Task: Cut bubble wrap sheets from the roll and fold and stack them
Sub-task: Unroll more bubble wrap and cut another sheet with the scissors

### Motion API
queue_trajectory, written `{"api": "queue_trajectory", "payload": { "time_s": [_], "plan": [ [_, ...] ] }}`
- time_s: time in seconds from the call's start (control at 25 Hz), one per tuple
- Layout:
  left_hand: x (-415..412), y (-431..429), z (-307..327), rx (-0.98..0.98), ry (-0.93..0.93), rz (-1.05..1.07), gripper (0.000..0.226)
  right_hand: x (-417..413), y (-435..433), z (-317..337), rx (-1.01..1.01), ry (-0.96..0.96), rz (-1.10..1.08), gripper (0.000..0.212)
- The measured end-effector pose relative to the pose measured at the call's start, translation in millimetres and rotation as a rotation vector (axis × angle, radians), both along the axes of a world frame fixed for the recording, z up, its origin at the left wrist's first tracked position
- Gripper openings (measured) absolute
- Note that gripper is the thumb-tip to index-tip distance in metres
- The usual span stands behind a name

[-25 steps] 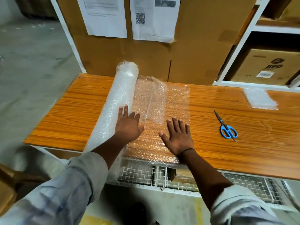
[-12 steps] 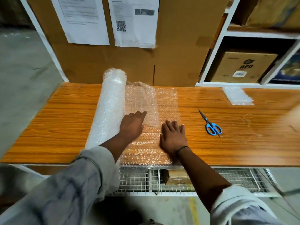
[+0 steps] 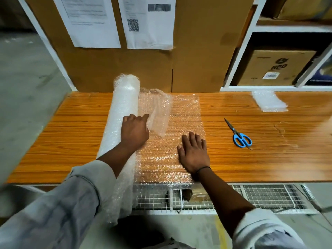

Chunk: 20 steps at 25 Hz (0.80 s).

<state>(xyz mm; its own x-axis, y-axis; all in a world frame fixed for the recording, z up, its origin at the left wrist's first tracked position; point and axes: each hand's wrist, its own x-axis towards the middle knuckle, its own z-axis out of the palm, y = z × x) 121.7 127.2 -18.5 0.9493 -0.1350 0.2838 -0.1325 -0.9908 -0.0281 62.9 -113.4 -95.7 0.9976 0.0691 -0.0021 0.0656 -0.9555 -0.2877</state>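
A bubble wrap roll point(image 3: 124, 106) lies front to back across the wooden table point(image 3: 251, 164), its near end hanging past the front edge. To its right spreads the unrolled sheet point(image 3: 186, 114), with a loose flap point(image 3: 158, 112) curled up and folded over it. My left hand point(image 3: 134, 131) sits between roll and flap, fingers curled under, gripping the flap's near edge. My right hand point(image 3: 194, 151) presses flat on the sheet's right part, fingers straight. Blue-handled scissors point(image 3: 240, 138) lie on the table, right of the sheet, untouched.
A folded bubble wrap piece point(image 3: 269, 101) lies at the table's back right. Cardboard panels with printed papers point(image 3: 149, 22) stand behind the table. A white shelf with a cardboard box point(image 3: 273, 67) is at the back right. A wire mesh rack point(image 3: 260, 196) runs below the front edge.
My left hand went from flat with spread fingers to curled, and took hold of the flap's edge, which now stands higher. My right hand stayed pressed on the sheet.
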Motion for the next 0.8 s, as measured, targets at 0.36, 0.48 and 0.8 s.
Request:
{"api": "queue_trajectory", "payload": {
  "time_s": [0.36, 0.48, 0.8],
  "plan": [
    [-7, 23, -6, 0.167, 0.07, 0.021, 0.03, 8, 5, 18, -0.112, -0.019, -0.398, 0.059],
    [-12, 21, -11, 0.15, 0.092, 0.033, 0.034, 11, -1, 27, -0.011, -0.02, -0.273, 0.044],
    [-12, 29, -9, 0.316, 0.158, 0.063, 0.063, 27, -48, 36, 0.093, -0.055, -0.258, 0.054]
  ]
}}
